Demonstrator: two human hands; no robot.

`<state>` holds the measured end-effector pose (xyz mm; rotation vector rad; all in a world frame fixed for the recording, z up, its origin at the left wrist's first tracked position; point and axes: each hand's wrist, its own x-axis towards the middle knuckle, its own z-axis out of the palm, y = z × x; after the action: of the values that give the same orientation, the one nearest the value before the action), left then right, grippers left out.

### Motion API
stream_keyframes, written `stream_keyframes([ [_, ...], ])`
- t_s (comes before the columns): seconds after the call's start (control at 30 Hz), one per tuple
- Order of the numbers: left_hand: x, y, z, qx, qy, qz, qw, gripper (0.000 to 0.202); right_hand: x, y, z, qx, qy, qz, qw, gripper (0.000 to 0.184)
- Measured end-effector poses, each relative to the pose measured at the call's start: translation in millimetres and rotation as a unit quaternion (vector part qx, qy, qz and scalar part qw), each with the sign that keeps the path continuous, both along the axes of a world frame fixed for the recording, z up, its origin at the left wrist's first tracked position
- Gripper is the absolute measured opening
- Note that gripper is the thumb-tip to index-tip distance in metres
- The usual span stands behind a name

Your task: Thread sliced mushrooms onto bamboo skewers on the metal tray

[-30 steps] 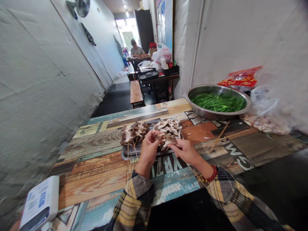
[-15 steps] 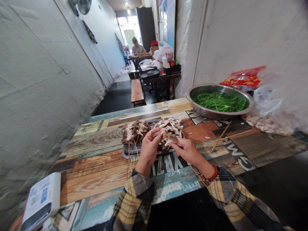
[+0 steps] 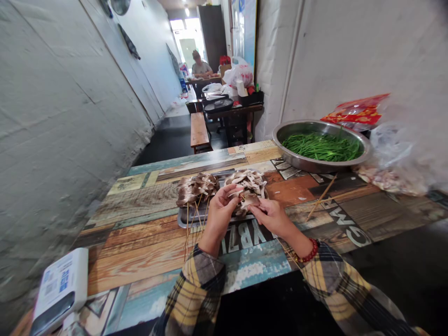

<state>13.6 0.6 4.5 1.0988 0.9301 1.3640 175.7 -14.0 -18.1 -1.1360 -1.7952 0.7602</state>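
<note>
Over a metal tray (image 3: 182,221), my left hand (image 3: 222,212) pinches a small pale oyster mushroom piece (image 3: 237,192) between thumb and fingers. My right hand (image 3: 272,217) is closed on a bamboo skewer carrying a grey-brown oyster mushroom (image 3: 251,200); the skewer's tip shows between the hands, and the rest is mostly hidden by the right hand. Loose mushroom strips (image 3: 249,179) are heaped on the tray's right side behind my hands. On its left side lie skewered mushrooms (image 3: 196,187), their bare sticks (image 3: 187,228) pointing toward me over the tray edge.
At the back right stands a steel bowl (image 3: 297,161) of green chives (image 3: 320,148), beside plastic bags (image 3: 392,182). Bamboo skewers (image 3: 322,197) lie to my right. A white box-shaped device (image 3: 63,284) is at the near left. Farther off, a person (image 3: 201,69) sits at another table.
My hands stay nearly in place, the left fingers shifting slightly around the mushroom piece. The view has tilted a little.
</note>
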Motion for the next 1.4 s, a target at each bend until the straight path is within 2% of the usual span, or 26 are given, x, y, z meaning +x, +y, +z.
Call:
stream_keyframes([
  [0.2,-2.9,0.1,-0.3,-0.041,-0.042,0.001,0.998,0.035,-0.8,-2.7,2.6,-0.007,0.007,0.007,1.0,0.03],
  [0.4,-5.0,1.4,-1.0,-0.061,0.009,-0.007,0.998,0.028,-1.0,-3.6,2.7,-0.004,-0.007,0.006,1.0,0.029],
  [0.77,-6.1,0.2,-1.0,-0.036,0.072,-0.004,0.997,0.022,0.0,-3.7,1.8,0.005,-0.014,0.007,1.0,0.028],
  [1.1,0.2,-4.8,0.3,-0.002,0.154,-0.049,0.987,0.017,3.5,-2.4,-2.4,0.007,0.022,0.018,1.0,0.031],
  [1.17,-2.3,-3.5,1.3,0.002,0.156,-0.028,0.987,0.019,5.2,-1.5,-2.5,-0.013,0.054,0.017,0.998,0.031],
  [1.27,-10.8,1.5,-0.4,0.012,0.153,0.053,0.987,0.023,9.6,2.1,-5.1,-0.036,0.117,-0.014,0.992,0.031],
  [1.4,-22.4,8.5,-7.0,0.057,0.219,0.134,0.965,0.019,15.9,8.5,-11.4,-0.04,0.167,-0.048,0.984,0.031],
])
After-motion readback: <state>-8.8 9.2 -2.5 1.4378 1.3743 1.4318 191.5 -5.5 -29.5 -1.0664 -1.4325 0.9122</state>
